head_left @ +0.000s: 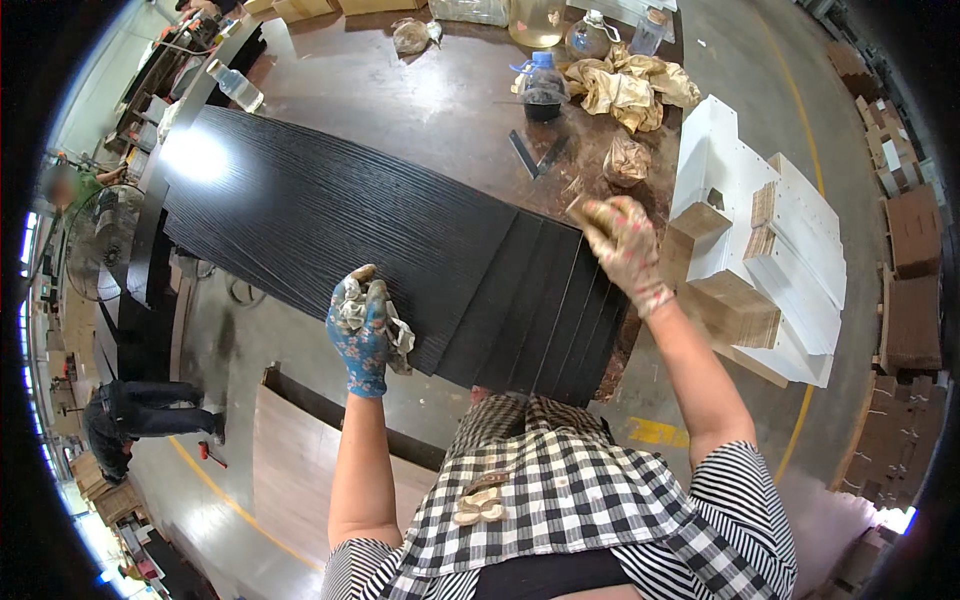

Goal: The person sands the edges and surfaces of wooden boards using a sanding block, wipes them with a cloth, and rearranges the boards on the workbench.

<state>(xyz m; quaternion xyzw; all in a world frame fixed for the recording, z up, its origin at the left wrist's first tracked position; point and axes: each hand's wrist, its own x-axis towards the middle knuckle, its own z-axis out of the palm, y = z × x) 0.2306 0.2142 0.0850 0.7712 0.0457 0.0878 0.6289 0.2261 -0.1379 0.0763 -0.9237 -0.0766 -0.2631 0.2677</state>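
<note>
Black wood-grain panel: left grip clutches pale rag at 6 o'clock, right grip pinches tan pad at 3.

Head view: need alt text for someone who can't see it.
A blue-gloved left hand holds a crumpled whitish wad and a pale-gloved right hand a small tan object, above overlapping black boards on a brown table.
</note>
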